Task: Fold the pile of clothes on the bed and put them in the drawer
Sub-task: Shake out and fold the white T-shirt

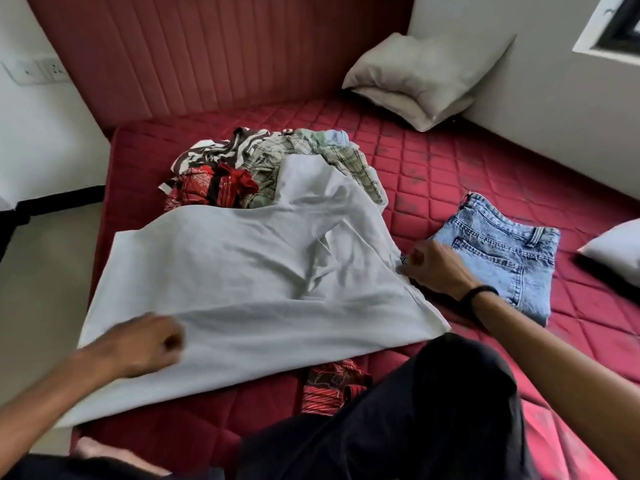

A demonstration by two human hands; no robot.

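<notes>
A large white cloth (242,271) lies spread over the red mattress (433,174) in front of me. My left hand (149,342) rests on its near left part with curled fingers; it is blurred. My right hand (433,268) pinches the cloth's right edge. Behind the cloth sits a pile of unfolded clothes (263,168) with striped, plaid and red patterned pieces. Folded light-blue jeans (502,251) lie to the right, just past my right hand. A red patterned garment (329,386) peeks out below the cloth by my knee.
A grey pillow (422,77) leans in the far right corner against the wall. Another pillow (616,251) shows at the right edge. A padded red headboard (207,53) stands behind the bed. My dark-trousered knee (433,410) rests on the mattress.
</notes>
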